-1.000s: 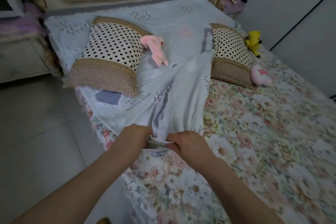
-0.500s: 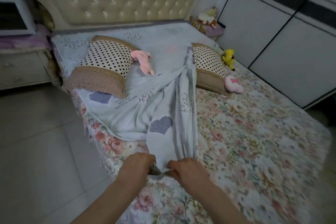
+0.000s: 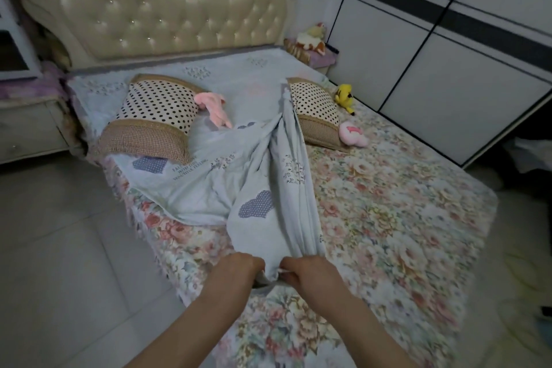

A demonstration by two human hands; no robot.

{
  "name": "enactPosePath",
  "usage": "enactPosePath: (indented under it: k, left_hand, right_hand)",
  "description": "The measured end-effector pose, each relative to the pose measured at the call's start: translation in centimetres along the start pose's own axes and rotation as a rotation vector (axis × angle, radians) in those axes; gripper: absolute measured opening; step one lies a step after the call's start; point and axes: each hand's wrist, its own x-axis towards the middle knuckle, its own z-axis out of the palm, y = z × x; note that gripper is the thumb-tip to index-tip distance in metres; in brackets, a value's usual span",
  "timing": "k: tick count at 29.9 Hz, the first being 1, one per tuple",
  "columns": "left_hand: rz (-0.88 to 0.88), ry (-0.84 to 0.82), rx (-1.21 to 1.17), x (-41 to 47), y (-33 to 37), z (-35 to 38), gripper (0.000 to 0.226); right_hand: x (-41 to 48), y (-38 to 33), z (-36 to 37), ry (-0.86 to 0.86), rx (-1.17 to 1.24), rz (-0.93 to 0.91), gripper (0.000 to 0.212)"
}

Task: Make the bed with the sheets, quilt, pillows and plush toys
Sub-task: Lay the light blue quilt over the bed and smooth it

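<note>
Floral bed; "BEAUTIFUL FEELING" sheet in L hand, R hand

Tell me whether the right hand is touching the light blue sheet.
Touching. The head view shows the right hand gripping the bunched near edge of the light blue sheet.

You work in dim, flat, cool room light; no hard shadows fall on the bed. The padded headboard shows small glints. The blue sheet at centre is fairly sharp. The wardrobe lines bow, and the lower right corner smears.
</note>
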Motion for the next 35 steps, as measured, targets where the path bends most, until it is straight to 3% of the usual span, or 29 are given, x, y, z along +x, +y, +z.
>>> enactPosePath:
  k: [4, 8, 15, 28, 32, 35]
  left_hand:
    - [-0.033, 0.018, 0.046, -0.5, 2.9, -0.6, 0.059]
    - [-0.209, -0.055, 0.001, -1.6, 7.9, -1.6, 0.020]
    - [-0.249, -0.263, 0.074, -3.4, 15.8, 0.1, 0.019]
    - [-0.307, -0.167, 0.094, -3.9, 21.7, -1.2, 0.012]
    - [-0.368, 0.003, 0.047, -4.8, 23.4, -1.1, 0.005]
    - [-0.557, 0.178, -0.141, -6.1, 25.4, -0.2, 0.004]
  right_hand:
    - [-2.7, 0.1, -1.2, -0.041, 0.004, -0.072, 0.021]
    - [-7.5, 1.8, -1.2, -0.098, 0.083, -0.069, 0.031]
    - [-14.6, 5.1, -1.0, -0.141, 0.108, -0.052, 0.035]
    - [-16.4, 7.2, -5.6, -0.147, 0.034, -0.059, 0.022]
    - [-17.2, 8.0, -6.1, -0.141, 0.080, -0.081, 0.021]
    - [-19.8, 8.5, -5.5, -0.138, 0.184, -0.051, 0.031]
